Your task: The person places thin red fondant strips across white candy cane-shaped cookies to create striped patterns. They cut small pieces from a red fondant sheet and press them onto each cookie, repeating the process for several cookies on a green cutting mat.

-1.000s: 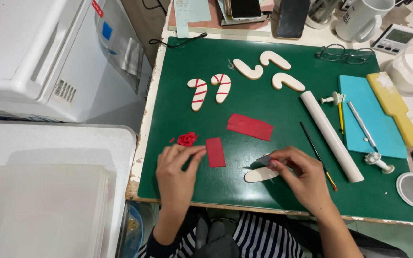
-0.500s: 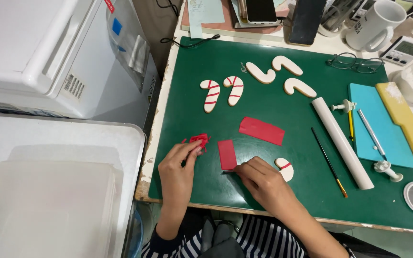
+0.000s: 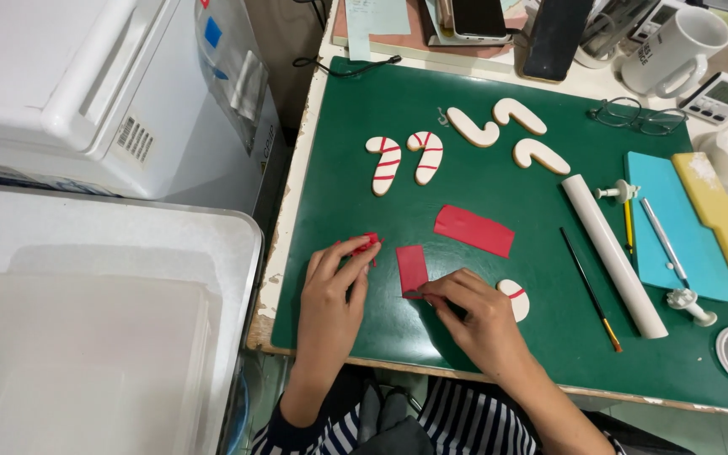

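Note:
My left hand [image 3: 331,291] rests flat on the green cutting mat [image 3: 482,354], its fingertips touching a small clump of red clay scraps [image 3: 367,244]. My right hand [image 3: 475,313] pinches a thin red strip at the lower edge of a small red clay rectangle [image 3: 411,267]. Just right of that hand lies a white cane-shaped piece [image 3: 516,298] with one red stripe, partly hidden by my fingers. A larger red clay sheet [image 3: 474,230] lies above. Two red-striped white canes [image 3: 405,157] and three plain white canes [image 3: 507,131] sit further back.
A white rolling pin [image 3: 613,254], a thin brush [image 3: 587,288], a blue board [image 3: 676,224] with tools and a yellow scraper [image 3: 718,215] lie at the right. Glasses [image 3: 640,115], a white mug [image 3: 674,50] and a phone stand behind. A white appliance and a plastic bin fill the left.
My right hand left the white cane piece and moved left to the small red rectangle, now pinching a strip there. My left hand settled on the red scraps. The camera shifted slightly.

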